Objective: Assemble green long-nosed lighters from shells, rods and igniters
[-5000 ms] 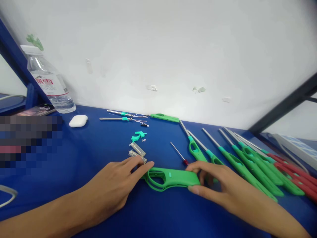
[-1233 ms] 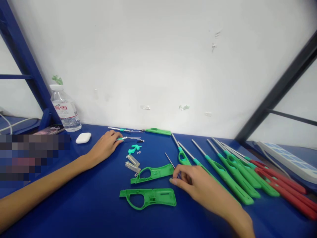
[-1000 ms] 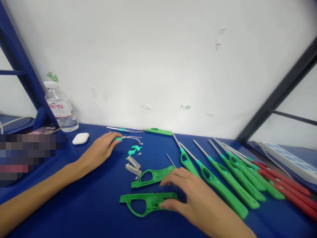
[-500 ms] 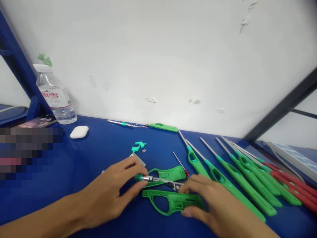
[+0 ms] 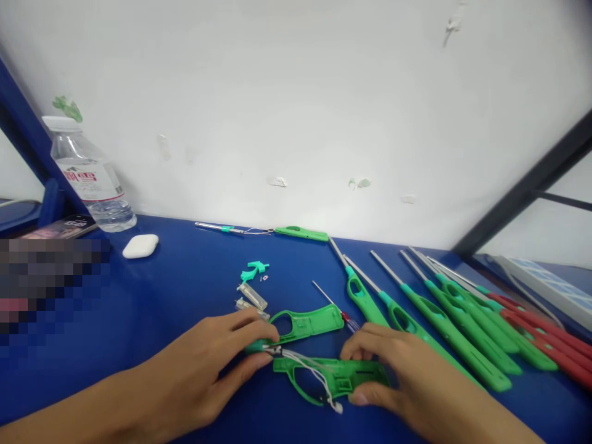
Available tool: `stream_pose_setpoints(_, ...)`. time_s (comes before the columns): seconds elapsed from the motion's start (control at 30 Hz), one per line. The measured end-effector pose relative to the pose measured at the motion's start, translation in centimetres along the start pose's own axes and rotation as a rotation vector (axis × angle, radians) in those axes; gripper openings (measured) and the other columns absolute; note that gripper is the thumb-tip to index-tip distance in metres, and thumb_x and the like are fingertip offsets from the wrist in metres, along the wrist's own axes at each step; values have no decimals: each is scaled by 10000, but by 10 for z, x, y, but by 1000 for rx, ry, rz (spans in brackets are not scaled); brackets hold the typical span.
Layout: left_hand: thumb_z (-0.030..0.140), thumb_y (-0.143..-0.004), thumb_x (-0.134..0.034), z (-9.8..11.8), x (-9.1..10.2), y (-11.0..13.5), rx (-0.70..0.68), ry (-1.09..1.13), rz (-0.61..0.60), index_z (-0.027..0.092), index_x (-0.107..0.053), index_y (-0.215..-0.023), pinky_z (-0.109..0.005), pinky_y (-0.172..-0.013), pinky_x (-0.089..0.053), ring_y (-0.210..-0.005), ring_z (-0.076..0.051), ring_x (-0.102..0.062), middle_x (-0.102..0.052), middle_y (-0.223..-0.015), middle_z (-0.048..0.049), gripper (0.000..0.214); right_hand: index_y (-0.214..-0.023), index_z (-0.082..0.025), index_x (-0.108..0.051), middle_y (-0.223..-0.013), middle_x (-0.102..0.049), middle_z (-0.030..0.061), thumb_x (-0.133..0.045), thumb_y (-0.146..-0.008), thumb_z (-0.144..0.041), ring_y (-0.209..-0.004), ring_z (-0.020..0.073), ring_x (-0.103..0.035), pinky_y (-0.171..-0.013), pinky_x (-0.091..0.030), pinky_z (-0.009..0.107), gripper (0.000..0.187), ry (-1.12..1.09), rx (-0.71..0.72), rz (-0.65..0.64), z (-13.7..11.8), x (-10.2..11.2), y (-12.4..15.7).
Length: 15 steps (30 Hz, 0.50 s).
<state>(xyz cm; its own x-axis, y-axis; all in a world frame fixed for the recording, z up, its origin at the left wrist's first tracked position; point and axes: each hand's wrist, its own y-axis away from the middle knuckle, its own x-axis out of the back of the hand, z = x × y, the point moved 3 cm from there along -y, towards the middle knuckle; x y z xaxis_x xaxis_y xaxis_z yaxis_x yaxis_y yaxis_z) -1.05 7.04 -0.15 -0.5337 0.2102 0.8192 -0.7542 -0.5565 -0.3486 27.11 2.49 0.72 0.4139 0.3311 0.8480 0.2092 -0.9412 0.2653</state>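
My left hand (image 5: 215, 364) pinches the lighter barrel by its teal collar (image 5: 256, 347), with the metal end pointing right. From that end, thin white wires (image 5: 312, 369) run over a green handle half (image 5: 342, 375) and hang past its lower edge. My right hand (image 5: 393, 367) has its thumb and fingers around the right end of this handle half, which lies inner side up. Just behind lies a second green handle half (image 5: 317, 323). A screwdriver (image 5: 330, 302) rests near my right fingers. Two clear fuel tanks (image 5: 253, 296) and a teal trigger (image 5: 254, 270) lie beyond my left hand.
Several green lighters (image 5: 444, 320) and red lighters (image 5: 550, 333) lie in a row at the right. By the wall are a separate barrel (image 5: 217, 227) and green handle (image 5: 303, 233). A water bottle (image 5: 95, 179), white case (image 5: 140, 246) and phone (image 5: 60, 227) are at the left.
The wires have gone from stretched toward my right hand to hanging over the near handle half. My right hand has let them go and holds that half, which has shifted slightly right.
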Motion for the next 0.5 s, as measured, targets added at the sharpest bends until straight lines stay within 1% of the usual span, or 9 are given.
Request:
stream_pose_setpoints(0.1,277,-1153,-438,1,-5,1,0,-44,-89,315,-640,-1210,-277,-741,-553,-848,-167,-732,-733,-1119,23,213,-1022,-278,-767,-1069,-766,-12,-911,-827,-172,-997,223,-723,-866,-504,320,264,-19,26,0,-2,0,0)
stream_pose_setpoints(0.17,264,-1156,-403,3,-7,3,-1,-76,-124,301,-650,-1163,-293,-706,-538,-820,-178,-719,-719,-1079,11,251,-1015,-278,-769,-1061,-768,-16,-914,-813,-147,-989,220,-726,-867,-506,316,281,-31,14,4,-2,0,0)
stream_pose_setpoints(0.27,258,-1153,-368,6,-8,6,-9,-115,-133,284,-659,-1127,-312,-685,-537,-795,-189,-698,-696,-1115,-20,293,-996,-283,-769,-1040,-768,-27,-923,-777,-112,-966,212,-727,-857,-507,304,317,-52,-4,12,-2,0,0)
stream_pose_setpoints(0.37,250,-1147,-365,7,-9,7,-15,-141,-151,277,-663,-1125,-322,-675,-546,-758,-192,-680,-683,-1115,-31,300,-984,-283,-767,-1024,-767,-30,-927,-761,-106,-936,209,-721,-835,-506,301,327,-38,-22,8,-3,0,-1)
stream_pose_setpoints(0.5,272,-1168,-336,7,-9,7,-29,-143,-111,272,-660,-1123,-317,-683,-554,-785,-191,-701,-691,-1105,-31,327,-965,-283,-766,-1009,-765,-31,-933,-759,-122,-914,204,-712,-815,-502,296,311,-28,-42,-3,-5,1,-3)
